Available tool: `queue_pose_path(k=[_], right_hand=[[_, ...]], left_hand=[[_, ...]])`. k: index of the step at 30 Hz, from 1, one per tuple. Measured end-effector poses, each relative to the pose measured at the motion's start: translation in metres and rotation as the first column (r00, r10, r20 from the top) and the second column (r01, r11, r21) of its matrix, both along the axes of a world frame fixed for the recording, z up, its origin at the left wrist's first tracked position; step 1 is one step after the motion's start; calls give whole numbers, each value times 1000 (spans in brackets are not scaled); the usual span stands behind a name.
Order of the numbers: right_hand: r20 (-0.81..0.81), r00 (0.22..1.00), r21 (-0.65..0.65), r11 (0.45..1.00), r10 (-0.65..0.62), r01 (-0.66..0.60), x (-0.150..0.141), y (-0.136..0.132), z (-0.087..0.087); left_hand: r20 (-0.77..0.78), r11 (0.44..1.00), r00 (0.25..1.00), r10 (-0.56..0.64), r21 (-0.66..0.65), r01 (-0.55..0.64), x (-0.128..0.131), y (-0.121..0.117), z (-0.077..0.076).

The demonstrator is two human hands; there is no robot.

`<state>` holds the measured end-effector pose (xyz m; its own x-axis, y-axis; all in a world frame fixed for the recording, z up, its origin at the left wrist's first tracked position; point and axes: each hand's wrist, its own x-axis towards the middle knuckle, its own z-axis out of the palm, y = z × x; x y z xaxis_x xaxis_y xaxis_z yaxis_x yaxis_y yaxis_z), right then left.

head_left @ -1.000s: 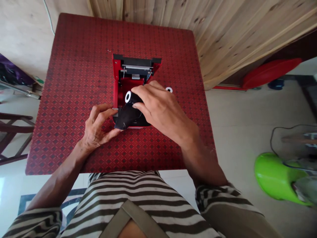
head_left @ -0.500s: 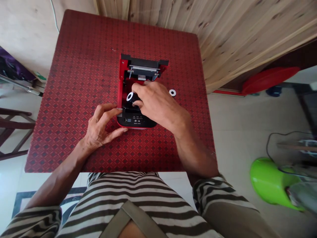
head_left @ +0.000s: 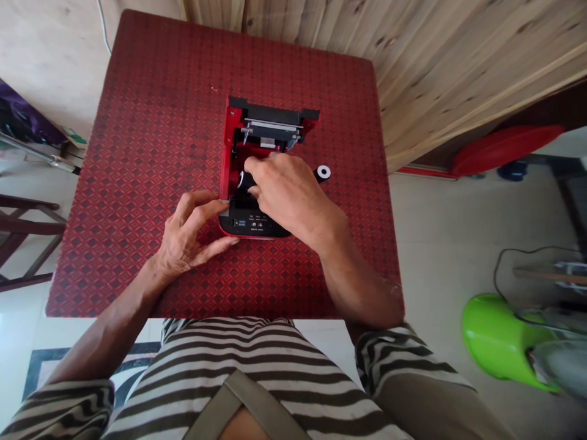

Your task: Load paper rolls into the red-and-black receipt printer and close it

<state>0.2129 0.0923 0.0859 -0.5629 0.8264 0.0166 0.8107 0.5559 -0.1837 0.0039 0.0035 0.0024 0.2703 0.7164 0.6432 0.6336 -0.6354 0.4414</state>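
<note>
Two hands are working at a small, boxy machine of red and black plastic (head_left: 254,231), which is sitting on a red table with a dark diamond pattern (head_left: 156,122). The machine's red and black lid (head_left: 275,115) is standing up at the far side, so the inside is showing.

The right hand (head_left: 296,198) is reaching into the open machine and is holding a black roll with a white ring on its end (head_left: 241,180). The thumb and first finger are pinching the roll; the back of the hand is hiding the other fingers, so I cannot tell how they are bending. The roll is lying inside the machine, with its white end pointing at the red left wall. I cannot tell if that end is touching the wall.

The left hand (head_left: 183,235) is resting on the near left corner of the machine. Its thumb and fingers are sitting wide apart, with a fingertip touching the top and the thumb lying along the front edge.

A second black roll with a white ring (head_left: 323,172) is sitting just right of the machine, and the right hand is partly hiding it.
</note>
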Motion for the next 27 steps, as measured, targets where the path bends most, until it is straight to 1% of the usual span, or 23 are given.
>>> queue_pose_path(k=[3, 8, 13, 18, 21, 25, 27], right_hand=[[33, 999, -26, 1000, 17, -16, -2, 7, -2], [129, 992, -125, 992, 5, 11, -6, 13, 3], [116, 993, -170, 985, -15, 35, -7, 13, 8], [156, 987, -196, 981, 31, 0, -6, 14, 12], [158, 987, -204, 979, 33, 0, -7, 14, 13], [127, 992, -247, 969, 28, 5, -4, 11, 15], [72, 997, -253, 967, 33, -14, 2, 7, 17]], left_hand=[[6, 1000, 1000, 1, -8, 0, 0, 0, 0], [-4, 1000, 1000, -3, -13, 3, -1, 0, 0], [-2, 1000, 1000, -1, -18, 1, -1, 0, 0], [-10, 1000, 1000, 7, -25, -8, -1, 0, 0], [-5, 1000, 1000, 0, -19, -1, -1, 0, 0], [-22, 1000, 1000, 7, -14, -7, -1, 0, 2], [-35, 1000, 999, 14, -13, -15, 0, 0, 3]])
